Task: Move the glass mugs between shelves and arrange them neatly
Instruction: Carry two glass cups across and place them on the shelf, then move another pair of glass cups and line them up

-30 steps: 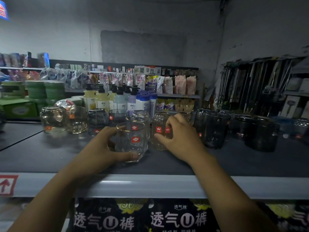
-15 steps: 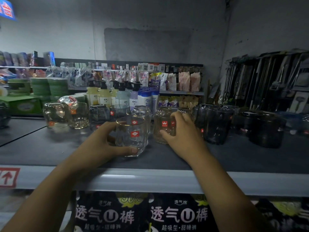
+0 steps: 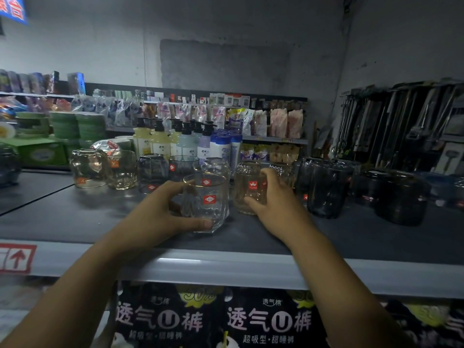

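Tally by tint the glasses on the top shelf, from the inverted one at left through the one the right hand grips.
Clear glasses: 5, counting the front glass in the left hand and the patterned glass in the right hand
Smoky glasses: 2
Total: 7

Ahead of me a grey plastered wall (image 3: 226, 26) bears a darker patch (image 3: 223, 64); dim light falls on stocked shelves (image 3: 273, 139) along its foot.
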{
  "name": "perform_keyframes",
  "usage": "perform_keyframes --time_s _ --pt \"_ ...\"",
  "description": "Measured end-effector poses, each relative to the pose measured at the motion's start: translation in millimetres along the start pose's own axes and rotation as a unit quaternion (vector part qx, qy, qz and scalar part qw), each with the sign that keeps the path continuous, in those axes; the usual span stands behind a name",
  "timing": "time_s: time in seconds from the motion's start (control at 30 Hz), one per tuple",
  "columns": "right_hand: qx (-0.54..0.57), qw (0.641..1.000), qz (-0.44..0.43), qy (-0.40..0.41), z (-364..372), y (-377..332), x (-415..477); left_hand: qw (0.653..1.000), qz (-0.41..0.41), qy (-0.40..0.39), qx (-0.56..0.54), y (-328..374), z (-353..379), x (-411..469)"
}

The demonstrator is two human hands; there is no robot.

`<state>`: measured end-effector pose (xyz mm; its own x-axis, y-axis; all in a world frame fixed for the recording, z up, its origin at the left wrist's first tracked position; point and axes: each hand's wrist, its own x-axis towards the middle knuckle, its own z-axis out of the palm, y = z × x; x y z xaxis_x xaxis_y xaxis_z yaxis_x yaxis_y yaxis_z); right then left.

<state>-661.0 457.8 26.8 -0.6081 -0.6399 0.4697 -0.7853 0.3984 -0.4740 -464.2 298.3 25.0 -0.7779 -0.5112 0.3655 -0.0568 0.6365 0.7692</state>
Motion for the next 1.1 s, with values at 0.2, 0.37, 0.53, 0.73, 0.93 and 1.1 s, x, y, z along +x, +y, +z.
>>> perform_keyframes --time_s 0.2,0.37,0.53,0.73,0.93,1.1 --pt "-0.043 0.998 0.019 -0.039 -8 -6 -1 0.999 0.010 0.013 0.030 -2 -1 2" --pt "-0.117 0.991 -0.034 0.056 -29 -27 -17 0.992 0.044 0.117 -0.005 -8 -32 -10" --pt "-0.099 0.977 -0.132 0.134 -30 -83 -42 0.978 0.058 0.199 0.011 -16 -82 -33" --pt "-0.063 0.978 -0.181 0.087 12 -185 -71 0.977 0.083 0.184 0.061 -44 -156 -80" --pt "0.055 0.989 -0.140 -0.008 86 -307 -96 0.970 0.052 0.203 0.125 -90 -276 -155" --pt "0.094 0.981 -0.162 -0.040 155 -403 -104 0.967 0.022 0.213 0.141 -136 -360 -211"
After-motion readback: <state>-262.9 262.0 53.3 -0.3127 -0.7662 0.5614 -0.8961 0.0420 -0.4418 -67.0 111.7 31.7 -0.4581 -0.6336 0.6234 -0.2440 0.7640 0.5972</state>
